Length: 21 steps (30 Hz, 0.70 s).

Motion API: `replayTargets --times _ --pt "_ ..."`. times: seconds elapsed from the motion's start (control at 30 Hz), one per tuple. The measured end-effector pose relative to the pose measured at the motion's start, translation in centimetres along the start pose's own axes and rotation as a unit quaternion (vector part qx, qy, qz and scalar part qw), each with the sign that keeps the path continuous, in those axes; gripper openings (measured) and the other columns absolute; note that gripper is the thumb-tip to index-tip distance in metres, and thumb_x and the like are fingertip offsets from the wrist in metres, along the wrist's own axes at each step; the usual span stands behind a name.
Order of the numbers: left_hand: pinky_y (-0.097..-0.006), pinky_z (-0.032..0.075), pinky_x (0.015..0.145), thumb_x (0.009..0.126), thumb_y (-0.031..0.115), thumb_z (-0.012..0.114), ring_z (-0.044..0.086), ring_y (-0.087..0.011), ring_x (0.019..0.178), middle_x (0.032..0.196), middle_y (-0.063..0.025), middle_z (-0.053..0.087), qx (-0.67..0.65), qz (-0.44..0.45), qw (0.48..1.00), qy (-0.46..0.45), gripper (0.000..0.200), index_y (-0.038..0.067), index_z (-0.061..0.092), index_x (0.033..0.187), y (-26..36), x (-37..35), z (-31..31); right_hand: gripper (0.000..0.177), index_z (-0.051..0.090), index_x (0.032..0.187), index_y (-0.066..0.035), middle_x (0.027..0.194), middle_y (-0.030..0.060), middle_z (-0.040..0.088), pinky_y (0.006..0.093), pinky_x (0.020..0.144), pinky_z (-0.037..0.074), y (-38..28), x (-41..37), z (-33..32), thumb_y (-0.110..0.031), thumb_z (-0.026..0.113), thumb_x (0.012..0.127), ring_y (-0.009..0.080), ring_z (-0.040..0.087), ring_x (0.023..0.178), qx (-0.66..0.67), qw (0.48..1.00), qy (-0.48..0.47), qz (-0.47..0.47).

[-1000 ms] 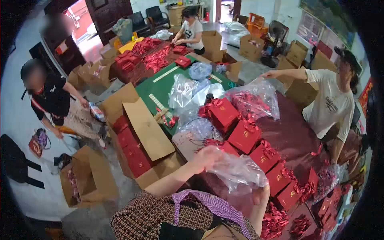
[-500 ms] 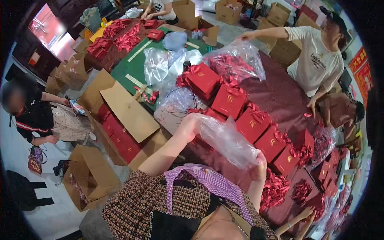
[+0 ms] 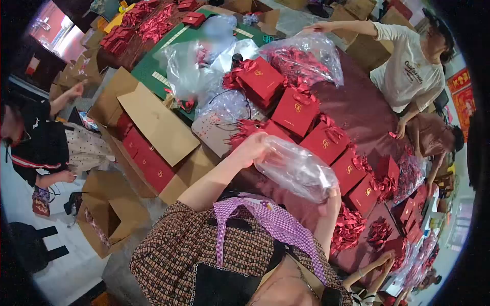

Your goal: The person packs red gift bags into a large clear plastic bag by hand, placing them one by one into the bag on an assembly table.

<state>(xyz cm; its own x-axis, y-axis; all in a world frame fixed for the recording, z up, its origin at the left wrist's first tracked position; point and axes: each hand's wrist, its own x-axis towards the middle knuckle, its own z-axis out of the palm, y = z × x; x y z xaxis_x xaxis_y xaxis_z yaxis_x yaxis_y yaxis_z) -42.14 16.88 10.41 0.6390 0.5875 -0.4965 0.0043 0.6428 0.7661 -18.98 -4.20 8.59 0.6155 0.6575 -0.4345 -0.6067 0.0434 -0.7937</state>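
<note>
Slantwise, a clear plastic bag [image 3: 296, 171] stretched between my hands just right of the frame's centre, its long axis running from upper left to lower right; I could not tell which end was its mouth. My left hand [image 3: 253, 149] pinched the upper-left end, and my right hand [image 3: 332, 202] closed on the lower-right end. Red gift boxes [image 3: 325, 145] made a row slanting the same way, above and right of the bag. An open carton [image 3: 161, 130] stood left of centre.
</note>
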Motion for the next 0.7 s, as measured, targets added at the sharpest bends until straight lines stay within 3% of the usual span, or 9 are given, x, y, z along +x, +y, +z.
replayTargets --times 0.07,0.2,0.27,0.3,0.4,0.43,0.47,0.57,0.7 --pt "-0.0193 0.032 0.044 0.081 0.015 0.065 0.047 -0.0043 0.057 0.084 0.0028 0.059 0.125 0.034 0.984 -0.126 0.038 0.005 0.054 0.115 -1.5 0.5 -1.1 0.028 0.055 0.115 -0.005 0.102 0.0092 0.063 0.0394 0.079 0.054 -0.1 1.2 -1.8 -0.017 0.053 0.09 0.0236 0.062 0.09 0.082 0.995 -0.046 0.035" --pt "-0.0283 0.044 0.088 0.077 0.015 0.069 0.059 -0.0146 0.088 0.1 -0.0029 0.064 0.237 0.086 0.951 -0.181 0.047 -0.001 0.053 0.118 -2.2 -0.6 -0.7 0.039 0.052 0.12 -0.005 0.111 0.0092 0.061 0.0428 0.085 0.052 0.0 1.9 -2.1 -0.029 0.055 0.09 0.0258 0.06 0.098 0.139 0.989 -0.051 0.025" --pt "-0.0267 0.046 0.082 0.077 0.015 0.067 0.06 -0.0138 0.085 0.096 -0.0038 0.065 0.307 0.086 0.939 -0.127 0.042 0.0 0.056 0.115 -3.4 0.3 -1.2 0.037 0.053 0.119 -0.004 0.11 0.0089 0.061 0.0409 0.082 0.052 0.7 2.5 -2.0 -0.026 0.056 0.09 0.0246 0.06 0.096 0.138 0.989 -0.031 0.032" --pt "-0.0305 0.048 0.061 0.077 0.016 0.066 0.06 -0.0149 0.068 0.074 -0.0076 0.064 0.279 0.132 0.95 -0.043 0.024 -0.002 0.063 0.093 -3.6 0.4 -1.4 0.036 0.053 0.119 -0.004 0.109 0.0083 0.062 0.0402 0.081 0.052 0.7 2.3 -1.7 -0.025 0.057 0.089 0.0241 0.06 0.096 0.128 0.991 -0.041 0.027" --pt "-0.0282 0.04 0.044 0.083 0.013 0.059 0.054 -0.0143 0.052 0.063 -0.0045 0.058 0.049 0.042 0.994 0.088 0.012 0.001 0.061 0.083 -2.9 1.6 -2.2 0.034 0.053 0.115 -0.002 0.108 0.0095 0.061 0.0376 0.08 0.054 0.1 2.0 -0.7 -0.021 0.06 0.087 0.0227 0.061 0.094 0.105 0.99 -0.093 0.023" --pt "-0.0283 0.042 0.045 0.085 0.013 0.057 0.055 -0.0148 0.054 0.066 -0.0043 0.059 -0.017 0.004 0.996 0.088 0.013 0.002 0.062 0.085 -3.1 2.3 -2.9 0.034 0.053 0.115 -0.001 0.107 0.0103 0.061 0.0367 0.079 0.054 -0.1 1.9 -0.4 -0.02 0.06 0.087 0.0227 0.061 0.094 0.093 0.986 -0.137 0.02" --pt "-0.0292 0.045 0.048 0.086 0.014 0.056 0.057 -0.015 0.057 0.072 -0.0046 0.061 -0.073 0.002 0.994 0.083 0.014 0.003 0.063 0.085 -2.6 2.3 -2.7 0.034 0.053 0.114 0.001 0.107 0.0119 0.061 0.0346 0.077 0.054 0.3 2.4 -0.4 -0.02 0.058 0.088 0.0229 0.061 0.093 0.061 0.998 0.001 0.033" --pt "-0.0368 0.051 0.056 0.085 0.015 0.057 0.063 -0.0216 0.07 0.081 -0.008 0.065 -0.18 -0.039 0.982 0.051 0.015 0.005 0.064 0.093 -1.9 3.0 -2.6 0.032 0.053 0.115 0.0 0.107 0.011 0.061 0.0346 0.076 0.055 0.4 2.3 -0.6 -0.022 0.055 0.091 0.0219 0.061 0.093 0.064 0.997 -0.027 0.041" --pt "-0.0279 0.044 0.047 0.085 0.009 0.053 0.059 -0.0169 0.063 0.078 -0.0072 0.063 -0.177 -0.029 0.98 0.09 0.011 0.004 0.061 0.092 -2.2 4.1 -2.1 0.035 0.052 0.119 -0.001 0.108 0.0086 0.061 0.0352 0.076 0.053 -0.1 2.1 -1.1 -0.023 0.055 0.091 0.0203 0.061 0.092 0.089 0.992 -0.086 0.017"
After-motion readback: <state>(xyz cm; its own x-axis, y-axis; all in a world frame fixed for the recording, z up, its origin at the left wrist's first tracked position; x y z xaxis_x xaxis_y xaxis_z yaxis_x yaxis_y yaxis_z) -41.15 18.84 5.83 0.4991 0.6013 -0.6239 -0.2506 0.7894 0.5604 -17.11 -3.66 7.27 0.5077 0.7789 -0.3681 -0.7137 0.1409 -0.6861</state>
